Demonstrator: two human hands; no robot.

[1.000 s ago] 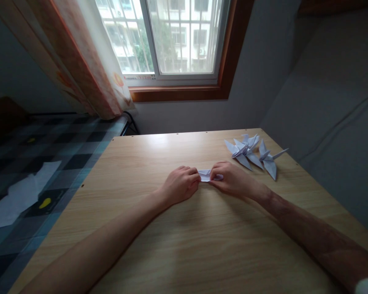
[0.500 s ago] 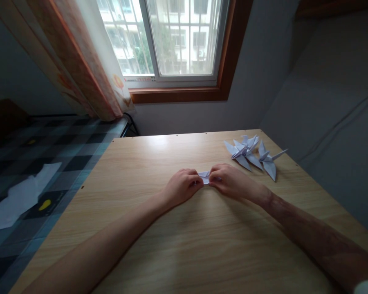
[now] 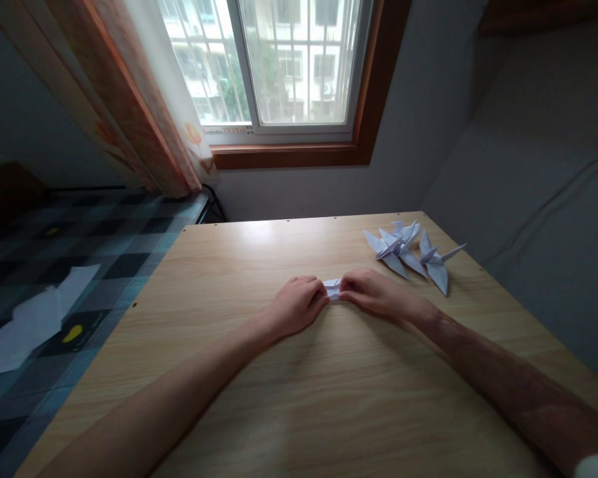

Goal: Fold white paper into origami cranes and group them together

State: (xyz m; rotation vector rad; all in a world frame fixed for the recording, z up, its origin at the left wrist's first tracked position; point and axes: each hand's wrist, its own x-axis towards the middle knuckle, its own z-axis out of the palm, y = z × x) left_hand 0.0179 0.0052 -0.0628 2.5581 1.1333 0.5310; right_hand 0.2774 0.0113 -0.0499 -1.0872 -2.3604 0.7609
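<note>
A small piece of folded white paper [image 3: 333, 289] is held between my two hands over the middle of the wooden table [image 3: 279, 398]. My left hand [image 3: 299, 304] pinches its left end, and my right hand [image 3: 371, 292] pinches the right end. Only the short middle part shows, with a crease across it; the ends are hidden by my fingers. Beyond my right hand, several white origami cranes [image 3: 396, 245] lie in a cluster, and another paper crane [image 3: 433, 260] sits at their right.
White paper sheets [image 3: 27, 325] lie on the checked bed cover [image 3: 10, 232] to the left, beside the table's edge. A window [image 3: 299, 66] with a patterned curtain [image 3: 144, 99] is behind the table. Grey wall [image 3: 543, 199] borders the right side.
My fingers have shifted slightly on the folded paper, and its visible middle part looks a little different in shape. The cranes and sheets have stayed in place.
</note>
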